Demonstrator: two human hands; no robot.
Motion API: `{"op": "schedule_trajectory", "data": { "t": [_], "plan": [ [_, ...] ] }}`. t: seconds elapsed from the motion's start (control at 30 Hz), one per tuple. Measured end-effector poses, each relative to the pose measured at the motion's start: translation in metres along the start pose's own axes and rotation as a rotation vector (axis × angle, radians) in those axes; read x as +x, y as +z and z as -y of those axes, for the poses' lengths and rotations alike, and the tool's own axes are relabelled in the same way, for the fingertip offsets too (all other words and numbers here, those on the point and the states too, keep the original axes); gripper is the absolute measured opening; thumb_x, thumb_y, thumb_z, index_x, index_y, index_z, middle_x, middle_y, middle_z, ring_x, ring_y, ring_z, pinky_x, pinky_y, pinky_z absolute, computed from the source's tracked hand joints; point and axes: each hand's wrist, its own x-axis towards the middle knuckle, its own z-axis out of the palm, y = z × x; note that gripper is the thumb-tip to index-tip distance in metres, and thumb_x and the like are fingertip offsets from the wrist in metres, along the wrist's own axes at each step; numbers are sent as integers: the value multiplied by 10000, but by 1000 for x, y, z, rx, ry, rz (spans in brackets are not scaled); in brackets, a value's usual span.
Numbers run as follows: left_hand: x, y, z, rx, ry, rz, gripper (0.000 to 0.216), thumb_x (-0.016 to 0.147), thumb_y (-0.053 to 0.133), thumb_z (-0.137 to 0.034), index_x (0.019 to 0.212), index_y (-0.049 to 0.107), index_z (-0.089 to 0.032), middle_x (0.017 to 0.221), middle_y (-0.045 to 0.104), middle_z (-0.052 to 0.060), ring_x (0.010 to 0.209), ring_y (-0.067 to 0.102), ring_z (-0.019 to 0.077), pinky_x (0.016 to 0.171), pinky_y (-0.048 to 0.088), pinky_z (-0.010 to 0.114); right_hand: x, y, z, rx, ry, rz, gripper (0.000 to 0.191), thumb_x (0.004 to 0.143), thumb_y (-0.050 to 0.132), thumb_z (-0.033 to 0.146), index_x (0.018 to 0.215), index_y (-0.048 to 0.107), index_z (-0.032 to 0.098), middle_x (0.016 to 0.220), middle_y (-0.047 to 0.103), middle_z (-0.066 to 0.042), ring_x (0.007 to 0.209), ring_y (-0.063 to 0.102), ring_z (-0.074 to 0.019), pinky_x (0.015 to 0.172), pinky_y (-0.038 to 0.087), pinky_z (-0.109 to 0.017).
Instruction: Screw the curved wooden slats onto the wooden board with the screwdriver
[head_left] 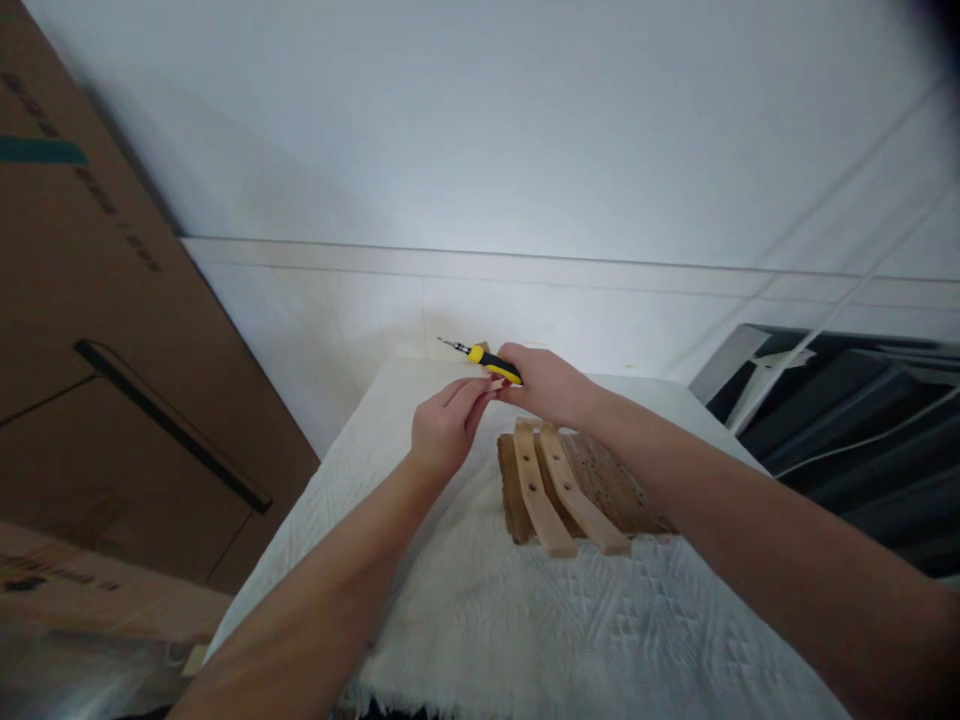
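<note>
My right hand (551, 380) is closed round the handle of a yellow-and-black screwdriver (491, 363). The tool's thin metal bit points up and left, touching nothing. Close beside it, my left hand (446, 420) is closed in a pinch, its fingertips meeting those of my right hand. Something small and pale seems to lie between the fingertips, too small to name. Below the hands, two bent wooden strips (534, 490) with dark holes lie side by side across a rough brown board (607, 480). My right forearm covers part of that board.
A white patterned cloth (465, 620) covers the table, which meets a white wall (480, 150). Large cardboard boxes (112, 280) stand at the left. Dark grey folded items (847, 420) and a white cable (847, 300) are at the right.
</note>
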Motion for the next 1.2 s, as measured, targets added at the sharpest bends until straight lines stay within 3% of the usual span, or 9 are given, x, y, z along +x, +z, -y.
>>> {"op": "schedule_trajectory", "data": {
  "t": [0.17,0.3,0.37,0.47,0.57,0.67,0.8,0.97,1.2],
  "plan": [
    [4,-6,-17,7,84,-38,111,880,595,-187,975,642,-154,860,726,66,821,693,144,769,569,241,-37,-14,4,-62,-6,-82,121,859,595,326,877,583,207,826,672,-43,756,602,-182,622,367,-269],
    [3,-6,-32,-18,137,5,265,880,584,-163,1144,592,-148,1051,711,114,971,680,170,852,566,269,-74,-26,-4,68,-2,-279,99,855,601,304,882,594,209,817,666,-29,741,597,-163,653,404,-272],
    [1,-4,-35,-40,137,28,332,883,567,-148,1215,555,-151,1125,684,125,1035,656,174,892,559,288,-95,-32,-12,154,60,-423,121,854,598,330,864,593,209,794,657,-19,710,591,-158,638,416,-275],
    [-3,0,-33,-67,84,73,275,899,525,-141,1165,587,-162,1083,686,109,1009,654,168,891,562,303,-128,-33,-21,226,206,-593,171,820,633,373,793,581,213,697,625,-1,626,571,-156,581,422,-281],
    [-8,6,-28,-81,23,142,234,914,489,-151,1108,619,-162,1058,683,109,1007,649,172,901,558,320,-159,-18,-30,257,266,-656,123,805,650,339,832,605,227,771,664,-18,683,615,-173,632,471,-303],
    [-13,14,-21,-68,-22,187,235,927,461,-170,1093,628,-170,1068,679,107,1022,641,175,919,549,335,-183,2,-39,299,331,-634,101,814,646,314,867,606,239,829,695,-37,719,651,-187,647,502,-317],
    [-19,23,-14,-28,-102,227,238,940,435,-194,1068,634,-171,1055,681,96,1010,641,176,926,539,347,-196,20,-49,363,179,-497,124,797,589,145,853,566,253,972,714,-45,872,676,-197,748,527,-342],
    [-18,23,-13,-16,-185,230,213,930,464,-209,1034,646,-168,1043,693,93,976,645,174,886,540,325,-192,28,-50,352,16,-374,350,706,503,-5,940,574,245,993,706,-50,951,657,-192,815,523,-363],
    [-13,20,-18,39,-129,212,197,906,493,-200,989,666,-156,991,710,91,913,659,169,822,547,302,-194,30,-51,350,-72,-308,286,714,502,-13,853,492,237,993,680,-61,940,632,-191,802,513,-374]
  ]
}}
